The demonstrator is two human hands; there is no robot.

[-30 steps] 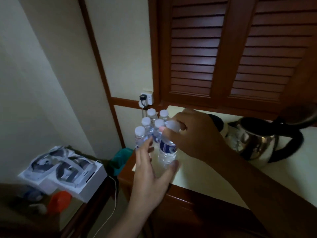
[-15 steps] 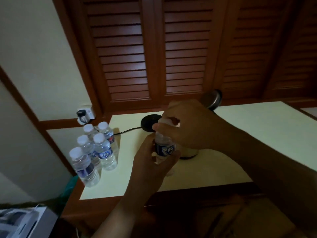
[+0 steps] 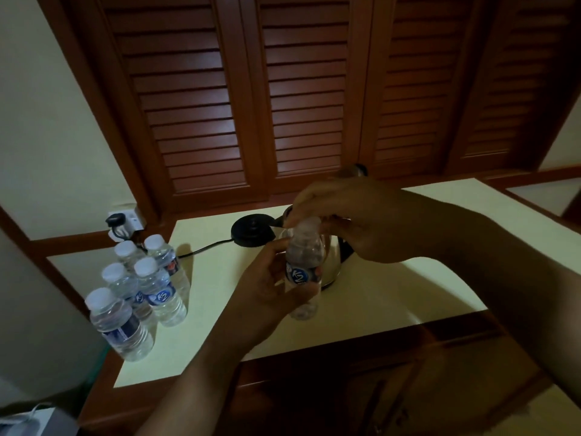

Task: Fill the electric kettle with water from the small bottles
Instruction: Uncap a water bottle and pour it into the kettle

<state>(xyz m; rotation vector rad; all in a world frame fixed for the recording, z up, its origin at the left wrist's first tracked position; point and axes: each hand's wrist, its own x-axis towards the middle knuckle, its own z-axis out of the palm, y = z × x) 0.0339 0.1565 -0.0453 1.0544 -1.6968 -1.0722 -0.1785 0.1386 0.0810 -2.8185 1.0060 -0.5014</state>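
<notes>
The left hand [image 3: 270, 287] curls round a bottle [image 3: 303, 256], held just on the near side of the kettle [image 3: 333, 265]. The right hand [image 3: 355, 218] pinches its top. Its blue label reads "K2".

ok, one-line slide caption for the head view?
Left hand holds a bottle, right hand grips its top, kettle just behind; five capped bottles stand at left.

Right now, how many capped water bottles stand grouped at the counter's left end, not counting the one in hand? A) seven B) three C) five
C: five capped bottles stand at the left end of the counter; the sixth bottle is apart, gripped by the left hand with the right hand round its top.
</notes>
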